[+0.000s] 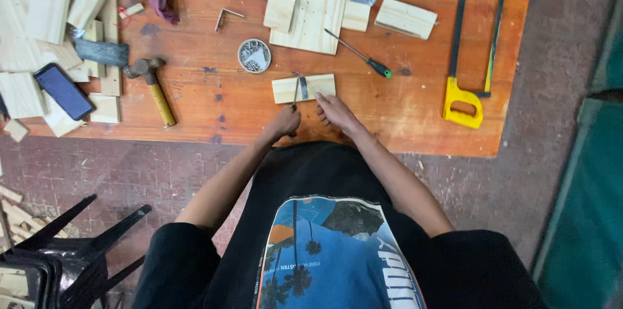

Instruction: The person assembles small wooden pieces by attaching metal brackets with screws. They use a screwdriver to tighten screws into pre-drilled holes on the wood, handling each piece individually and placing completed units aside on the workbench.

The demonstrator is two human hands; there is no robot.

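Worktop (402, 121) boards are orange-brown and hold everything you use. Off to your right on it lies a hacksaw (474, 43) with a yellow handle. Far from you, in the middle, sits a flat wooden panel (318, 14) with smaller pieces joined to it by little metal plates. On your left lies a pile of wood offcuts (39, 30), with a dark phone (63, 91) resting on them. A hammer (152, 85) with a yellow handle lies beside the pile. A screwdriver (360, 55) with a green handle lies near the panel. A round tin (254, 56) of small metal bits sits in the middle.

Right in front of you lies a small wood block (318, 86) with a metal bracket (303, 86) on top. Your right hand (336, 114) presses flat on the block's near edge, fingers spread out. Your left hand (283, 121) is curled tight around a thin tool (295, 96) that touches the block beside the bracket. You cannot tell what kind of tool it is.
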